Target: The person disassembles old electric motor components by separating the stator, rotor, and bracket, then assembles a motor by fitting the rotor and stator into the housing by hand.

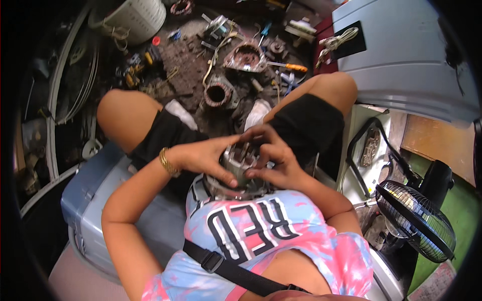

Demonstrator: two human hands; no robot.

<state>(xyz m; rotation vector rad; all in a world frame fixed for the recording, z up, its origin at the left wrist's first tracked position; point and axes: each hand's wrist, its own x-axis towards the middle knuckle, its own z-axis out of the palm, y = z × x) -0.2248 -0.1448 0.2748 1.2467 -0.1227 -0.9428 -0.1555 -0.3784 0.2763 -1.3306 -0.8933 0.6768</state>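
In my lap, close against my shirt, sits a round metal motor housing [240, 168] with a silvery rim and brownish parts in its open top. My left hand [208, 156] grips its left side, thumb pressed along the front. Bent over the top right of it, the fingers of my right hand [277, 159] hold the rim and reach toward the inner parts. My fingers hide some of the inside, so I cannot make out any small piece there. Beyond my feet lies a motor stator [232, 97] with a dark round opening.
Farther off on the dirty ground are another opened motor casing [251, 57], an orange-handled screwdriver [293, 66] and yellow-black tools [134, 70]. A white basket [138, 22] stands far left. A black fan [419, 215] is at right, below a grey panel [396, 50] with a coiled cord [343, 38].
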